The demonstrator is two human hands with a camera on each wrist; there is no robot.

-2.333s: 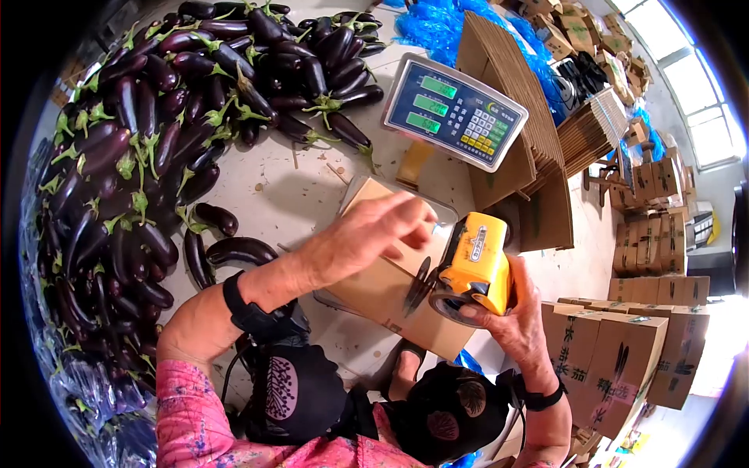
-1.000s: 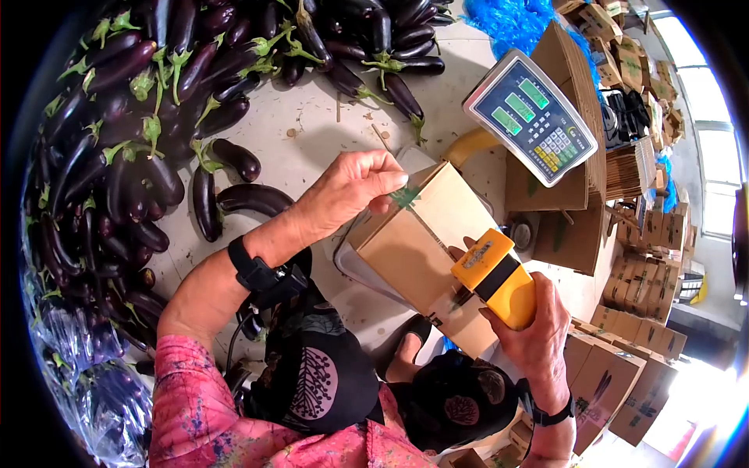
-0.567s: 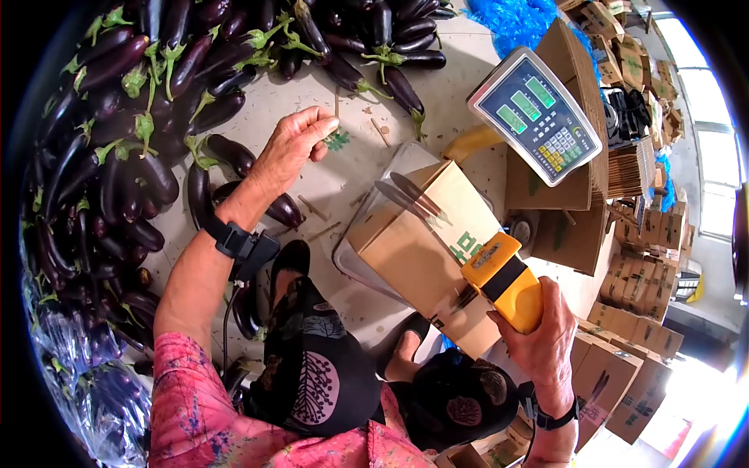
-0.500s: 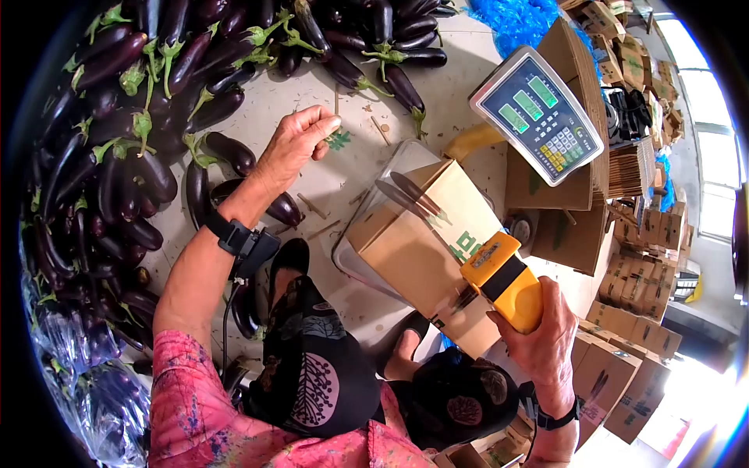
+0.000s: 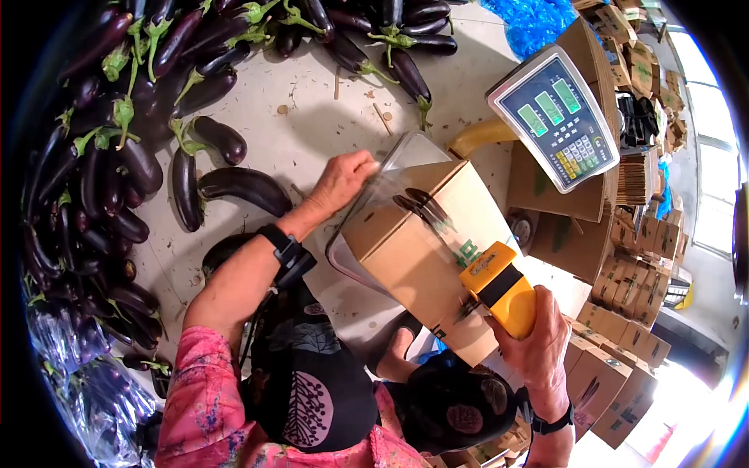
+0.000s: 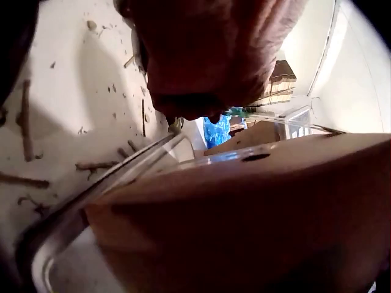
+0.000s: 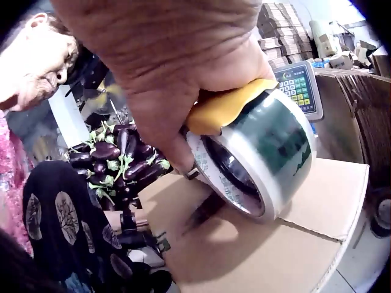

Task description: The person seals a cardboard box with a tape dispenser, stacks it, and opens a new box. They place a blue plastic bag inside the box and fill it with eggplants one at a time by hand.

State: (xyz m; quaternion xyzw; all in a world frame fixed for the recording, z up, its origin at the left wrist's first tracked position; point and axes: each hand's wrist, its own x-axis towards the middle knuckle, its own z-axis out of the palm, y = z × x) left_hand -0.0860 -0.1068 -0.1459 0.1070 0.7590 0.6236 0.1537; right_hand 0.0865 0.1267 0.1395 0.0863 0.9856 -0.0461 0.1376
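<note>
My left hand [image 5: 342,181] pinches the end of a strip of clear packing tape [image 5: 425,207] printed with eggplants and green characters. The strip runs across the top of a cardboard box [image 5: 390,253] to a yellow tape dispenser [image 5: 503,288]. My right hand [image 5: 538,339] grips the dispenser from behind, over the box's near right part. In the right wrist view the green tape roll [image 7: 278,152] shows close over the cardboard. My left hand is just beyond the box's left edge, its fingertips partly hidden in the left wrist view. Under the box is the scale's platform [image 5: 337,253].
A heap of eggplants [image 5: 101,179] covers the floor on the left. The scale's display [image 5: 554,117] rises beyond the box, with flattened cartons [image 5: 573,203] behind it. Packed boxes [image 5: 616,382] stand at right, blue plastic [image 5: 538,27] lies at the back.
My left hand first reached towards the dispenser, then pulled the tape end out leftward past the box. It has since come back right and down beside the box. The dispenser was turned and stays over the box.
</note>
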